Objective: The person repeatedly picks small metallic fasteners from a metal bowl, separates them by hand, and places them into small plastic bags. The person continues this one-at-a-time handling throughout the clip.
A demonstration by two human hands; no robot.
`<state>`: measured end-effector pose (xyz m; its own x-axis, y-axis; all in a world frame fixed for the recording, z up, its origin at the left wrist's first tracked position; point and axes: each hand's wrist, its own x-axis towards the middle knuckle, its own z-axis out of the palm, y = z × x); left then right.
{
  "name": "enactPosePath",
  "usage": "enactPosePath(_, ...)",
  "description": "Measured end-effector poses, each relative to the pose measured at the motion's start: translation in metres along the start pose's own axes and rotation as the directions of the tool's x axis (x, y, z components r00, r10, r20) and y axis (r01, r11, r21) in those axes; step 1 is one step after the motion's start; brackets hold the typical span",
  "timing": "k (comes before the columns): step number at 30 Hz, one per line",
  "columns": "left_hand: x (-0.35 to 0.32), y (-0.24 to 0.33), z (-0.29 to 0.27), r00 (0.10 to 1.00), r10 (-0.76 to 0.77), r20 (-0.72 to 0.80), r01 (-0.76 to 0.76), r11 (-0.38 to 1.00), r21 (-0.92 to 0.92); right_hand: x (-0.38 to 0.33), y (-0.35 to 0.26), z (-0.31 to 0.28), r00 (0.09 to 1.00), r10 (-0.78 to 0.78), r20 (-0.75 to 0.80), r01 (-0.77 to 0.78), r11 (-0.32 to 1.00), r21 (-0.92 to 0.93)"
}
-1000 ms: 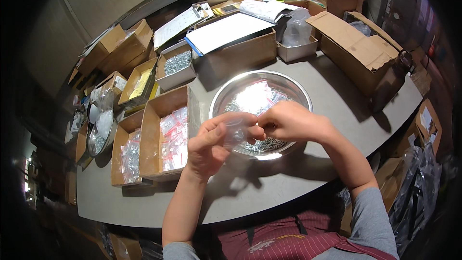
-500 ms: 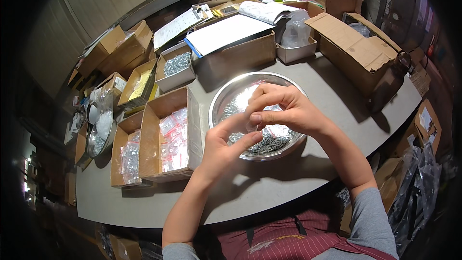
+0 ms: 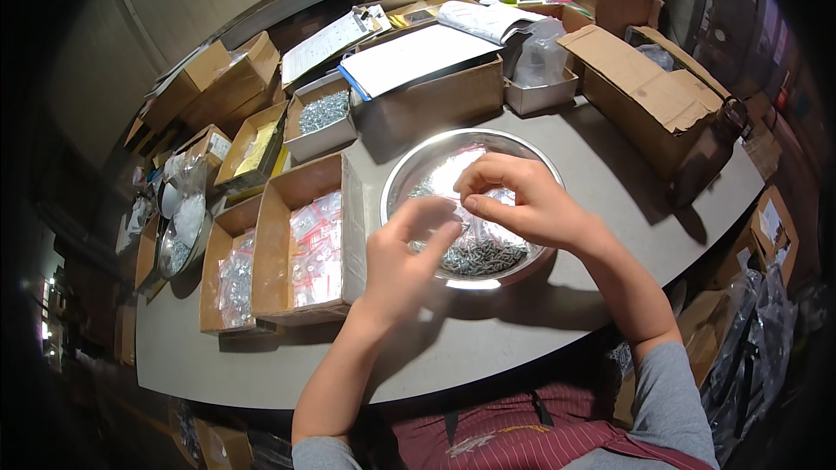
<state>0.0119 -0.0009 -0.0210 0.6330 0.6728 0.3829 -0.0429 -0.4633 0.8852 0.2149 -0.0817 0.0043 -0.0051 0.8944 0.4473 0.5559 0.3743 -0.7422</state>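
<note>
A round steel bowl [image 3: 389, 184] sits mid-table with a heap of small silver screws [image 3: 481, 256] in it. Both of my hands hover over the bowl. My right hand [image 3: 522, 202] pinches a small clear plastic bag [image 3: 477, 224] by its top edge, above the screws. My left hand [image 3: 402, 254] is motion-blurred, its fingers stretched toward the bag's left side. Whether it grips the bag cannot be told.
Left of the bowl stand open cardboard boxes [image 3: 268, 254] filled with small packed bags. Behind are a small box of loose screws [image 3: 324, 111], a box with papers on top [image 3: 427, 96] and a large open carton [image 3: 649, 87] at the right. Another metal bowl [image 3: 178, 231] sits far left.
Both hands shifted a little away from me over the bowl. My left hand's fingers went from curled on the bag to stretched out and blurred.
</note>
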Motion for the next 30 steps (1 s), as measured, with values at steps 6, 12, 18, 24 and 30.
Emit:
enactPosePath(6, 0.004, 0.012, -0.012, 0.983, -0.158, 0.089, 0.173, 0.963, -0.205, -0.002, -0.014, 0.004, 0.971, 0.163, 0.176, -0.219, 0.902, 0.371)
enactPosePath(12, 0.002, 0.019, -0.017, 0.979, -0.171, 0.107, 0.187, 0.970, -0.155, -0.002, -0.018, 0.003, 0.953, 0.186, 0.238, -0.270, 0.879, 0.394)
enactPosePath(18, 0.000, 0.028, -0.020, 0.965, -0.211, 0.157, 0.231, 0.965, -0.125, -0.002, -0.015, 0.009, 0.909, 0.207, 0.363, -0.320, 0.902, 0.289)
enactPosePath(24, 0.002, 0.027, -0.023, 0.954, -0.228, 0.195, 0.256, 0.958, -0.132, -0.001, -0.007, 0.009, 0.898, 0.229, 0.374, -0.352, 0.886, 0.301)
enactPosePath(30, 0.002, 0.027, -0.025, 0.949, -0.226, 0.220, 0.263, 0.952, -0.158, -0.001, -0.008, 0.011, 0.891, 0.223, 0.396, -0.366, 0.868, 0.336)
